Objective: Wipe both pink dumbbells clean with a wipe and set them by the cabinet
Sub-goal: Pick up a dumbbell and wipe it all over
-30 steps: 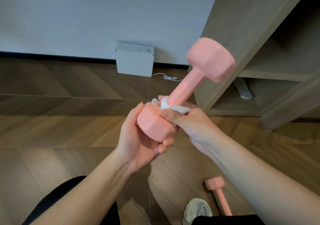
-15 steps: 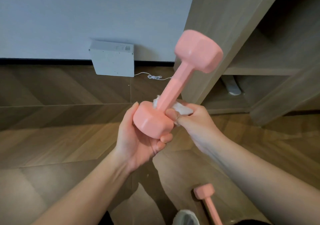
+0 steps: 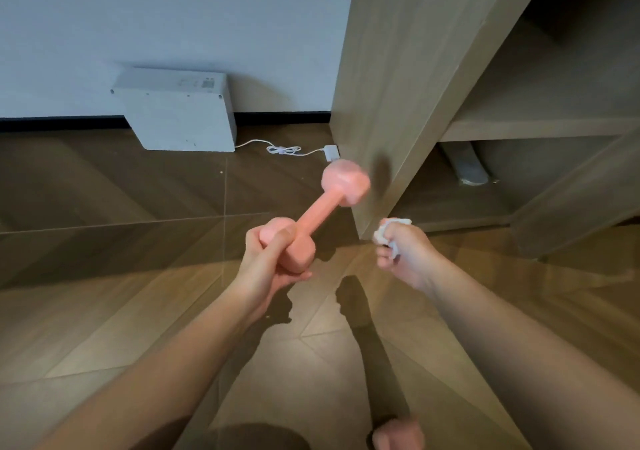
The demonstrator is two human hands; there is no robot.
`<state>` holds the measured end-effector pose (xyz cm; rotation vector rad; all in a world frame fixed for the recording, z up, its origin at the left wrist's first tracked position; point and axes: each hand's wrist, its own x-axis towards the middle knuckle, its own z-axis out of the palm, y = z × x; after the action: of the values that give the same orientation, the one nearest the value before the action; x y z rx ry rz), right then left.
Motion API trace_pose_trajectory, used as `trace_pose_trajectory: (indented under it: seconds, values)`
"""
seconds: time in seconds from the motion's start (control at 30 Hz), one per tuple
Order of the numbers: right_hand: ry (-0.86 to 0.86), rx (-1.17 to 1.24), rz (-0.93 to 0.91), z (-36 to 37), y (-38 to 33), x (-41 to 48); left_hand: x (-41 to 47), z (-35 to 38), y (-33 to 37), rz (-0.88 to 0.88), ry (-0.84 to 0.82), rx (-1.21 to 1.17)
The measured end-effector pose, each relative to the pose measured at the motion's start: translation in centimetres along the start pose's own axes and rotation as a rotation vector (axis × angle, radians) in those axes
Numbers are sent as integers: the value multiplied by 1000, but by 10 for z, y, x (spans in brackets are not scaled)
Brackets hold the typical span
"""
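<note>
My left hand [image 3: 268, 269] grips the near head of a pink dumbbell [image 3: 317, 215], which points up and to the right; its far head is close to the corner of the wooden cabinet [image 3: 388, 96]. My right hand [image 3: 403, 255] is off the dumbbell, to its right, fingers curled round a crumpled white wipe [image 3: 389, 229]. The head of the second pink dumbbell [image 3: 398, 435] shows at the bottom edge of the frame, on the floor.
A white box [image 3: 176, 117] leans against the wall, with a white cable [image 3: 284, 151] running along the floor to the cabinet. The cabinet has open shelves, and a grey object [image 3: 467, 165] lies in the bottom one. The floor is wood.
My right hand has come off the dumbbell with the wipe and moved right. My left hand has carried the dumbbell lower, toward the cabinet's corner. The view has shifted forward.
</note>
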<state>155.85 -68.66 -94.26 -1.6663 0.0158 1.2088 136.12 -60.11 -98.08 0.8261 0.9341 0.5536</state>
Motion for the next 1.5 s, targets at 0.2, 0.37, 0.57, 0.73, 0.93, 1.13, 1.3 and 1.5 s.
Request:
trace_pose_trajectory:
  seconds: [0.2, 0.37, 0.57, 0.73, 0.93, 1.13, 1.3, 1.5]
  values:
    - [160, -511, 5, -7, 16, 77, 66, 10, -45, 99, 148, 278]
    - [137, -749, -113, -26, 32, 114, 112, 30, -75, 230, 252, 549]
    - [-16, -733, -170, -50, 29, 135, 145, 44, -98, 283, 314, 789]
    - [-61, -727, -139, -64, 34, 148, 156, 54, -113, 298, 334, 839]
    - [-107, -749, -120, -76, 35, 152, 162, 58, -115, 208, 261, 893]
    - [-84, -777, -115, -83, 38, 156, 171, 68, -110, 249, 40, 1170]
    - [-142, -813, -99, -85, 46, 155, 179, 83, -115, 229, 37, 1173]
    - [-166, -819, -84, -94, 50, 154, 186, 88, -119, 250, 46, 1230]
